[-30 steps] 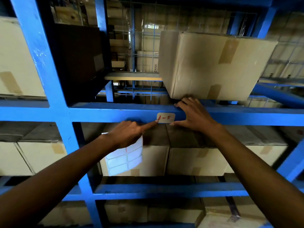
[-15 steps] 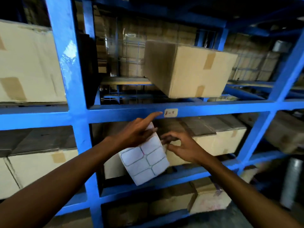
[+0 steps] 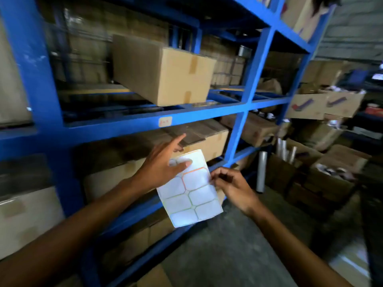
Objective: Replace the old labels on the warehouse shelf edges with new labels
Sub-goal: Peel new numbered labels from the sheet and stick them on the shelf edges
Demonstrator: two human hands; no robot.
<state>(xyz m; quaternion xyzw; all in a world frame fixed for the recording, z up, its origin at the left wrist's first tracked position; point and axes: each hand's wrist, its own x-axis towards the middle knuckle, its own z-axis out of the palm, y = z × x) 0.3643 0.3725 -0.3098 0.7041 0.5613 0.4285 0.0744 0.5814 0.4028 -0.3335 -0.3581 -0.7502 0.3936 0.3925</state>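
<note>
Sheet of blank labels (image 3: 189,192) was in front of the blue rack, held up between both hands below the shelf beam (image 3: 116,126). Left hand (image 3: 163,164) gripped the sheet's upper left part, thumb laid flat across the top labels, index finger sticking out straight and pointing up toward the beam without touching it; the other fingers were hidden behind the sheet. Right hand (image 3: 232,187) was at the sheet's right edge, fingers curled, fingertips pinching at the edge beside the orange-outlined label; whether a label was lifting there could not be told, too blurred. Sheet tilted, lower end toward the floor, six whole labels visible in two columns plus the top ones under the thumb.

Small white label (image 3: 165,121) with red handwriting was stuck on the front face of the shelf beam, above and apart from the pointing finger; writing unreadable. Cardboard box (image 3: 165,73) sat on the shelf just above that label, angled, taped on its end face. More cartons (image 3: 209,141) were on the shelf below the beam, behind the hands. Blue upright (image 3: 251,83) stood to the right of the label. Open boxes (image 3: 323,104) with printed tick marks were stacked further right, off the rack. Floor (image 3: 228,251) was grey concrete.
</note>
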